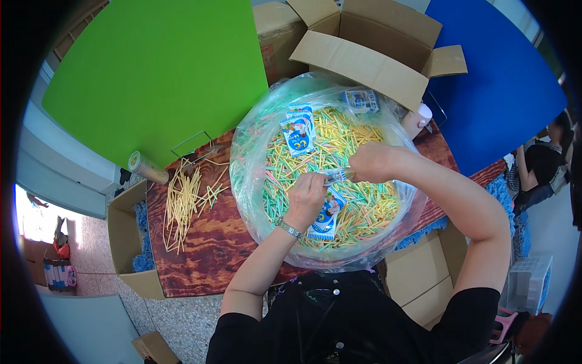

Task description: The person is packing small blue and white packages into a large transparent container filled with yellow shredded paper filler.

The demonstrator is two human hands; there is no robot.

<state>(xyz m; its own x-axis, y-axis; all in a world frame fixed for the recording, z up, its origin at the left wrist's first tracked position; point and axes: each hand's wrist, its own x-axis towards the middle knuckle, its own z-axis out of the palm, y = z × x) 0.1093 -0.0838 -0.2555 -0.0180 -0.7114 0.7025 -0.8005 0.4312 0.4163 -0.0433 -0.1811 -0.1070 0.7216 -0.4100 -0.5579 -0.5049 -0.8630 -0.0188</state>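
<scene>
while left hand (306, 197) and right hand (371, 162), close together, pinch a small packet (334, 176), uneven pulling might tear it above the sticks (371, 203).

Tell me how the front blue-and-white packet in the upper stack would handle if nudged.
The front packet looks small, so it is probably light. Its flat, striped ends suggest a thin wrapper that may flex. Lying over loose, thin sticks, it could slide or shift.
</scene>
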